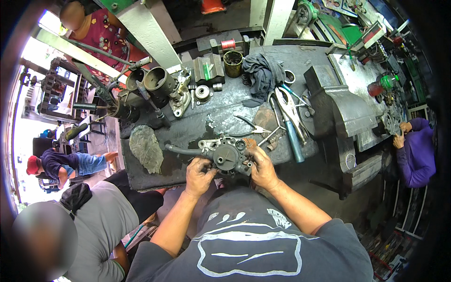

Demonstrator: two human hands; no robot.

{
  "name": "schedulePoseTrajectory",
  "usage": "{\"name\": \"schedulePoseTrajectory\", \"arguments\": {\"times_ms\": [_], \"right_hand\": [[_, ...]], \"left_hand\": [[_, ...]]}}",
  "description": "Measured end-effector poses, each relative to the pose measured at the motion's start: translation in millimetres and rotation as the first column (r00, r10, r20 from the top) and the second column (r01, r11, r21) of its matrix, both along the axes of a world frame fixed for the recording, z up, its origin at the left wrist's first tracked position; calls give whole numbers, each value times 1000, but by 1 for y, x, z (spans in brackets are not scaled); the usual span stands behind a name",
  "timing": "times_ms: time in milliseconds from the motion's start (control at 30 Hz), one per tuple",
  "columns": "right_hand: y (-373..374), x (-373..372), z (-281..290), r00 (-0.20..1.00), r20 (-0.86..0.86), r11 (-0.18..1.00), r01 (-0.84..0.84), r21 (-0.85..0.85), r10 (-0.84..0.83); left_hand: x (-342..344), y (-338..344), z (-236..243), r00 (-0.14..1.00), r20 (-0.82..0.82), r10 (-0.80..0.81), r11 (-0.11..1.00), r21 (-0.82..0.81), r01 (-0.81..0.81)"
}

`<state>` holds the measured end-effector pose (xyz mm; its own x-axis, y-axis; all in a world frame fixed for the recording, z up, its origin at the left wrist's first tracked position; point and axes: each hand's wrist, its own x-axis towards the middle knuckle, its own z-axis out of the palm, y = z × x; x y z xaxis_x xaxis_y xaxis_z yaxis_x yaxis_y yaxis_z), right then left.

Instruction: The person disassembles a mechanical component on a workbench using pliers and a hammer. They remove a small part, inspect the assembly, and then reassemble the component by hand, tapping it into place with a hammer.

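Between my two hands is a dark, greasy metal pump-like housing (227, 156) with a round cover and a hose stub (181, 150) pointing left. My left hand (199, 175) pinches its left lower side. At the right edge my right hand (263, 168) grips it, fingers wrapped behind. The part is held at the near edge of the workbench (188, 123). Just beyond it lie pliers (252, 126) with their handles apart and a brown flat piece (266, 117). A worn flat gasket-like sheet (146, 148) lies to the left.
A large bench vise (336, 113) stands right, beside a blue-handled hammer (295, 143) and locking pliers (287, 105). Farther back are a dark rag (263, 75), a can (233, 63), a gear (202, 93) and metal cylinders (158, 82). A person in grey (103, 216) is close on my left.
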<state>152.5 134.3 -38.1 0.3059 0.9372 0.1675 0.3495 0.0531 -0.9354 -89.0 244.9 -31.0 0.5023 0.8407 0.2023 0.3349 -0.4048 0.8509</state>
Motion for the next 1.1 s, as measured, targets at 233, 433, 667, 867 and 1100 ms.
{"name": "schedulePoseTrajectory", "arguments": {"times_ms": [233, 433, 667, 867, 1100], "right_hand": [[-3, -4, 1, 1000, -21, 998, 9, -64, -11], [-5, 0, 2, 1000, -12, 995, -20, -101, 19], [-2, 3, 3, 996, 73, 993, -50, -108, 58], [-4, 7, 7, 995, 1, 986, -96, -133, 97], [-29, 28, -4, 982, 152, 977, 137, -161, -113]], "left_hand": [[2, 3, 9, 997, 64, -33, 999, -41, 36], [-3, 5, 3, 997, 51, -53, 991, -118, 59], [-3, -1, -1, 999, 22, -49, 990, -133, 51], [-1, -5, 5, 999, -10, -43, 981, -191, 41], [-55, 12, -18, 907, -293, 303, 953, 96, -287]]}}
